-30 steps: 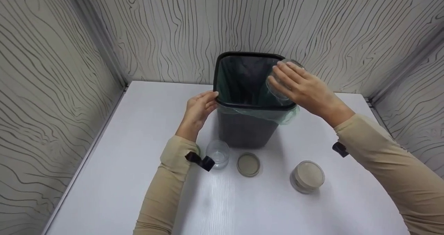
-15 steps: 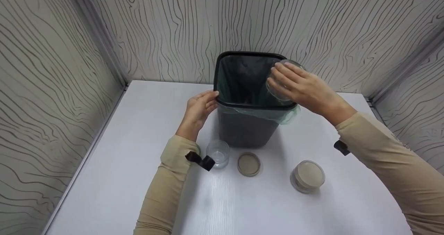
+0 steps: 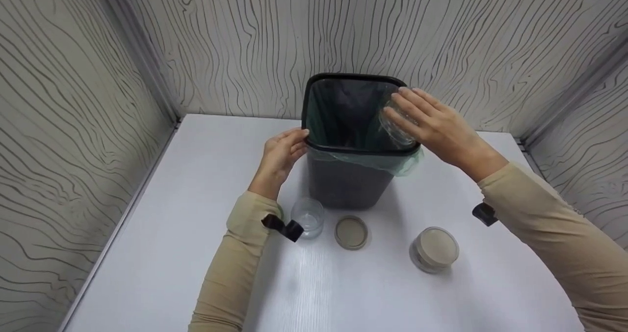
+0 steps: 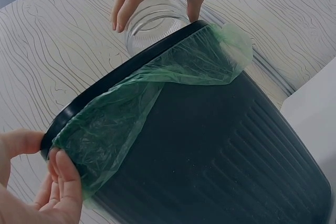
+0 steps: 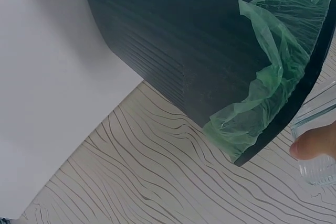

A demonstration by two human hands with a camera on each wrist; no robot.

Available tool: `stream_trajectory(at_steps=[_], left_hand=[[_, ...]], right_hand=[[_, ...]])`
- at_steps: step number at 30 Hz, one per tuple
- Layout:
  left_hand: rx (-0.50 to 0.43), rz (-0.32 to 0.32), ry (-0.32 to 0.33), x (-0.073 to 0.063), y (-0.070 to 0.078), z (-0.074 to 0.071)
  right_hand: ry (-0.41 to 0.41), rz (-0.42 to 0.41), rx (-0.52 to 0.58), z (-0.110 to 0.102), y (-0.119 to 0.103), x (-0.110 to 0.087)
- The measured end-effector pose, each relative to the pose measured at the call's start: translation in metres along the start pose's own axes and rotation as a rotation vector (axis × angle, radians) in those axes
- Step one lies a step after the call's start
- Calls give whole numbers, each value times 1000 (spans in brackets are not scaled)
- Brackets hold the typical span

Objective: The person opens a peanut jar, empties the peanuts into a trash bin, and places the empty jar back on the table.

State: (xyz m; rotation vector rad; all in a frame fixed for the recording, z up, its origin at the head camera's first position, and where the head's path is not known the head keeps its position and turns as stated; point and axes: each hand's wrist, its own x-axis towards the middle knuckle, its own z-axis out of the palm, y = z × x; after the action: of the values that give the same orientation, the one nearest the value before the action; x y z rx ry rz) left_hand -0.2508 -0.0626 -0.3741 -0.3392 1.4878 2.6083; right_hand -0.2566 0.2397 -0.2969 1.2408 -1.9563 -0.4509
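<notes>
A dark waste bin [image 3: 346, 182] stands on the table, with a green plastic liner [image 3: 407, 163] folded over its black rim. My left hand [image 3: 282, 155] pinches the left side of that rim between thumb and fingers, as the left wrist view also shows. Over the right side of the opening, my right hand [image 3: 436, 126] grips a clear glass jar [image 4: 155, 27], its fingers spread across the outside. The jar is tilted, and my fingers cover part of it in the head view. I see no contents in the jar; the bin's bottom is too dark to make out.
In front of the bin stand a clear glass jar [image 3: 308, 219] and a round beige lid [image 3: 351, 233] lying flat. Further right is a jar with a beige lid [image 3: 435, 248]. Wood-patterned panels [image 3: 245, 42] enclose the white table [image 3: 221, 140] behind and at the sides.
My right hand has shifted slightly to the right, and the jar in it has turned a little, showing less of its far end. My left hand has stayed on the rim.
</notes>
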Motion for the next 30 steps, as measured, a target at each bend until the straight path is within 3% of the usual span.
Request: stream_trajectory(at_steps=[13, 21, 30], left_hand=[[2, 14, -8, -1, -1, 0], [13, -1, 7, 0, 0, 1], [13, -4, -2, 0, 0, 0]], right_hand=[[13, 54, 74, -3, -1, -5], [145, 149, 181, 1, -4, -5], [202, 204, 215, 0, -6, -7]])
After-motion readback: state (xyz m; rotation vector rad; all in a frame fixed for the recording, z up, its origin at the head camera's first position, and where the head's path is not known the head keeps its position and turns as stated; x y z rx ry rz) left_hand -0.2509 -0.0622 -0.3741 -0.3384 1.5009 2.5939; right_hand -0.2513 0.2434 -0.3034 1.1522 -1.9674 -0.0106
